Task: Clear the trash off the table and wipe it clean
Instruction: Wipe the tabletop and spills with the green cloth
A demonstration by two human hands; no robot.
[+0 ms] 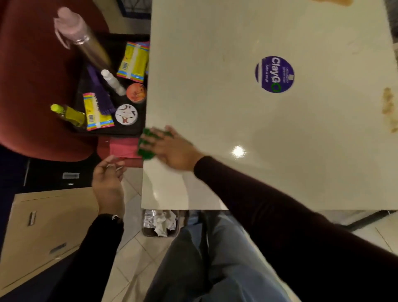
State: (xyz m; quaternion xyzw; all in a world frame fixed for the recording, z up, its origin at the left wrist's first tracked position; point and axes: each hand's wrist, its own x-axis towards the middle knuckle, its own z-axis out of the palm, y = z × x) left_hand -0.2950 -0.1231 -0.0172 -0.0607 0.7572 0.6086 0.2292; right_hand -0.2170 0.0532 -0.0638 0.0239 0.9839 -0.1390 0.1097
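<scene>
The right hand (172,148) is laid flat, fingers straight and spread, and is pressed onto a green cloth (146,146) at the left edge of the table (237,118). The cloth is small, crumpled and slightly blurred, and part of it is hidden under the fingers. The left hand (107,179) is held off the table just beside that edge, with its fingers loosely curled; nothing is plainly held in it.

The tabletop is pale, smooth and glossy, and a bright glint of light is reflected near the right wrist. A round purple sticker (274,74) with white lettering is stuck on it. A brownish, mottled stain (388,107) is seen at the right edge and another smear (338,1) at the far edge.

Under the near edge a small bin (146,233) is set on the tiled floor, filled with crumpled foil and white paper. Beside the table a black tray (120,131) is rested on a red seat (32,75). On it are two yellow packets (133,61), an orange round lid (136,92), a white round lid (126,114), a small white bottle (113,82) and a clear bottle with a pink cap (86,41). A pink cloth (123,148) is lying just below the tray.
</scene>
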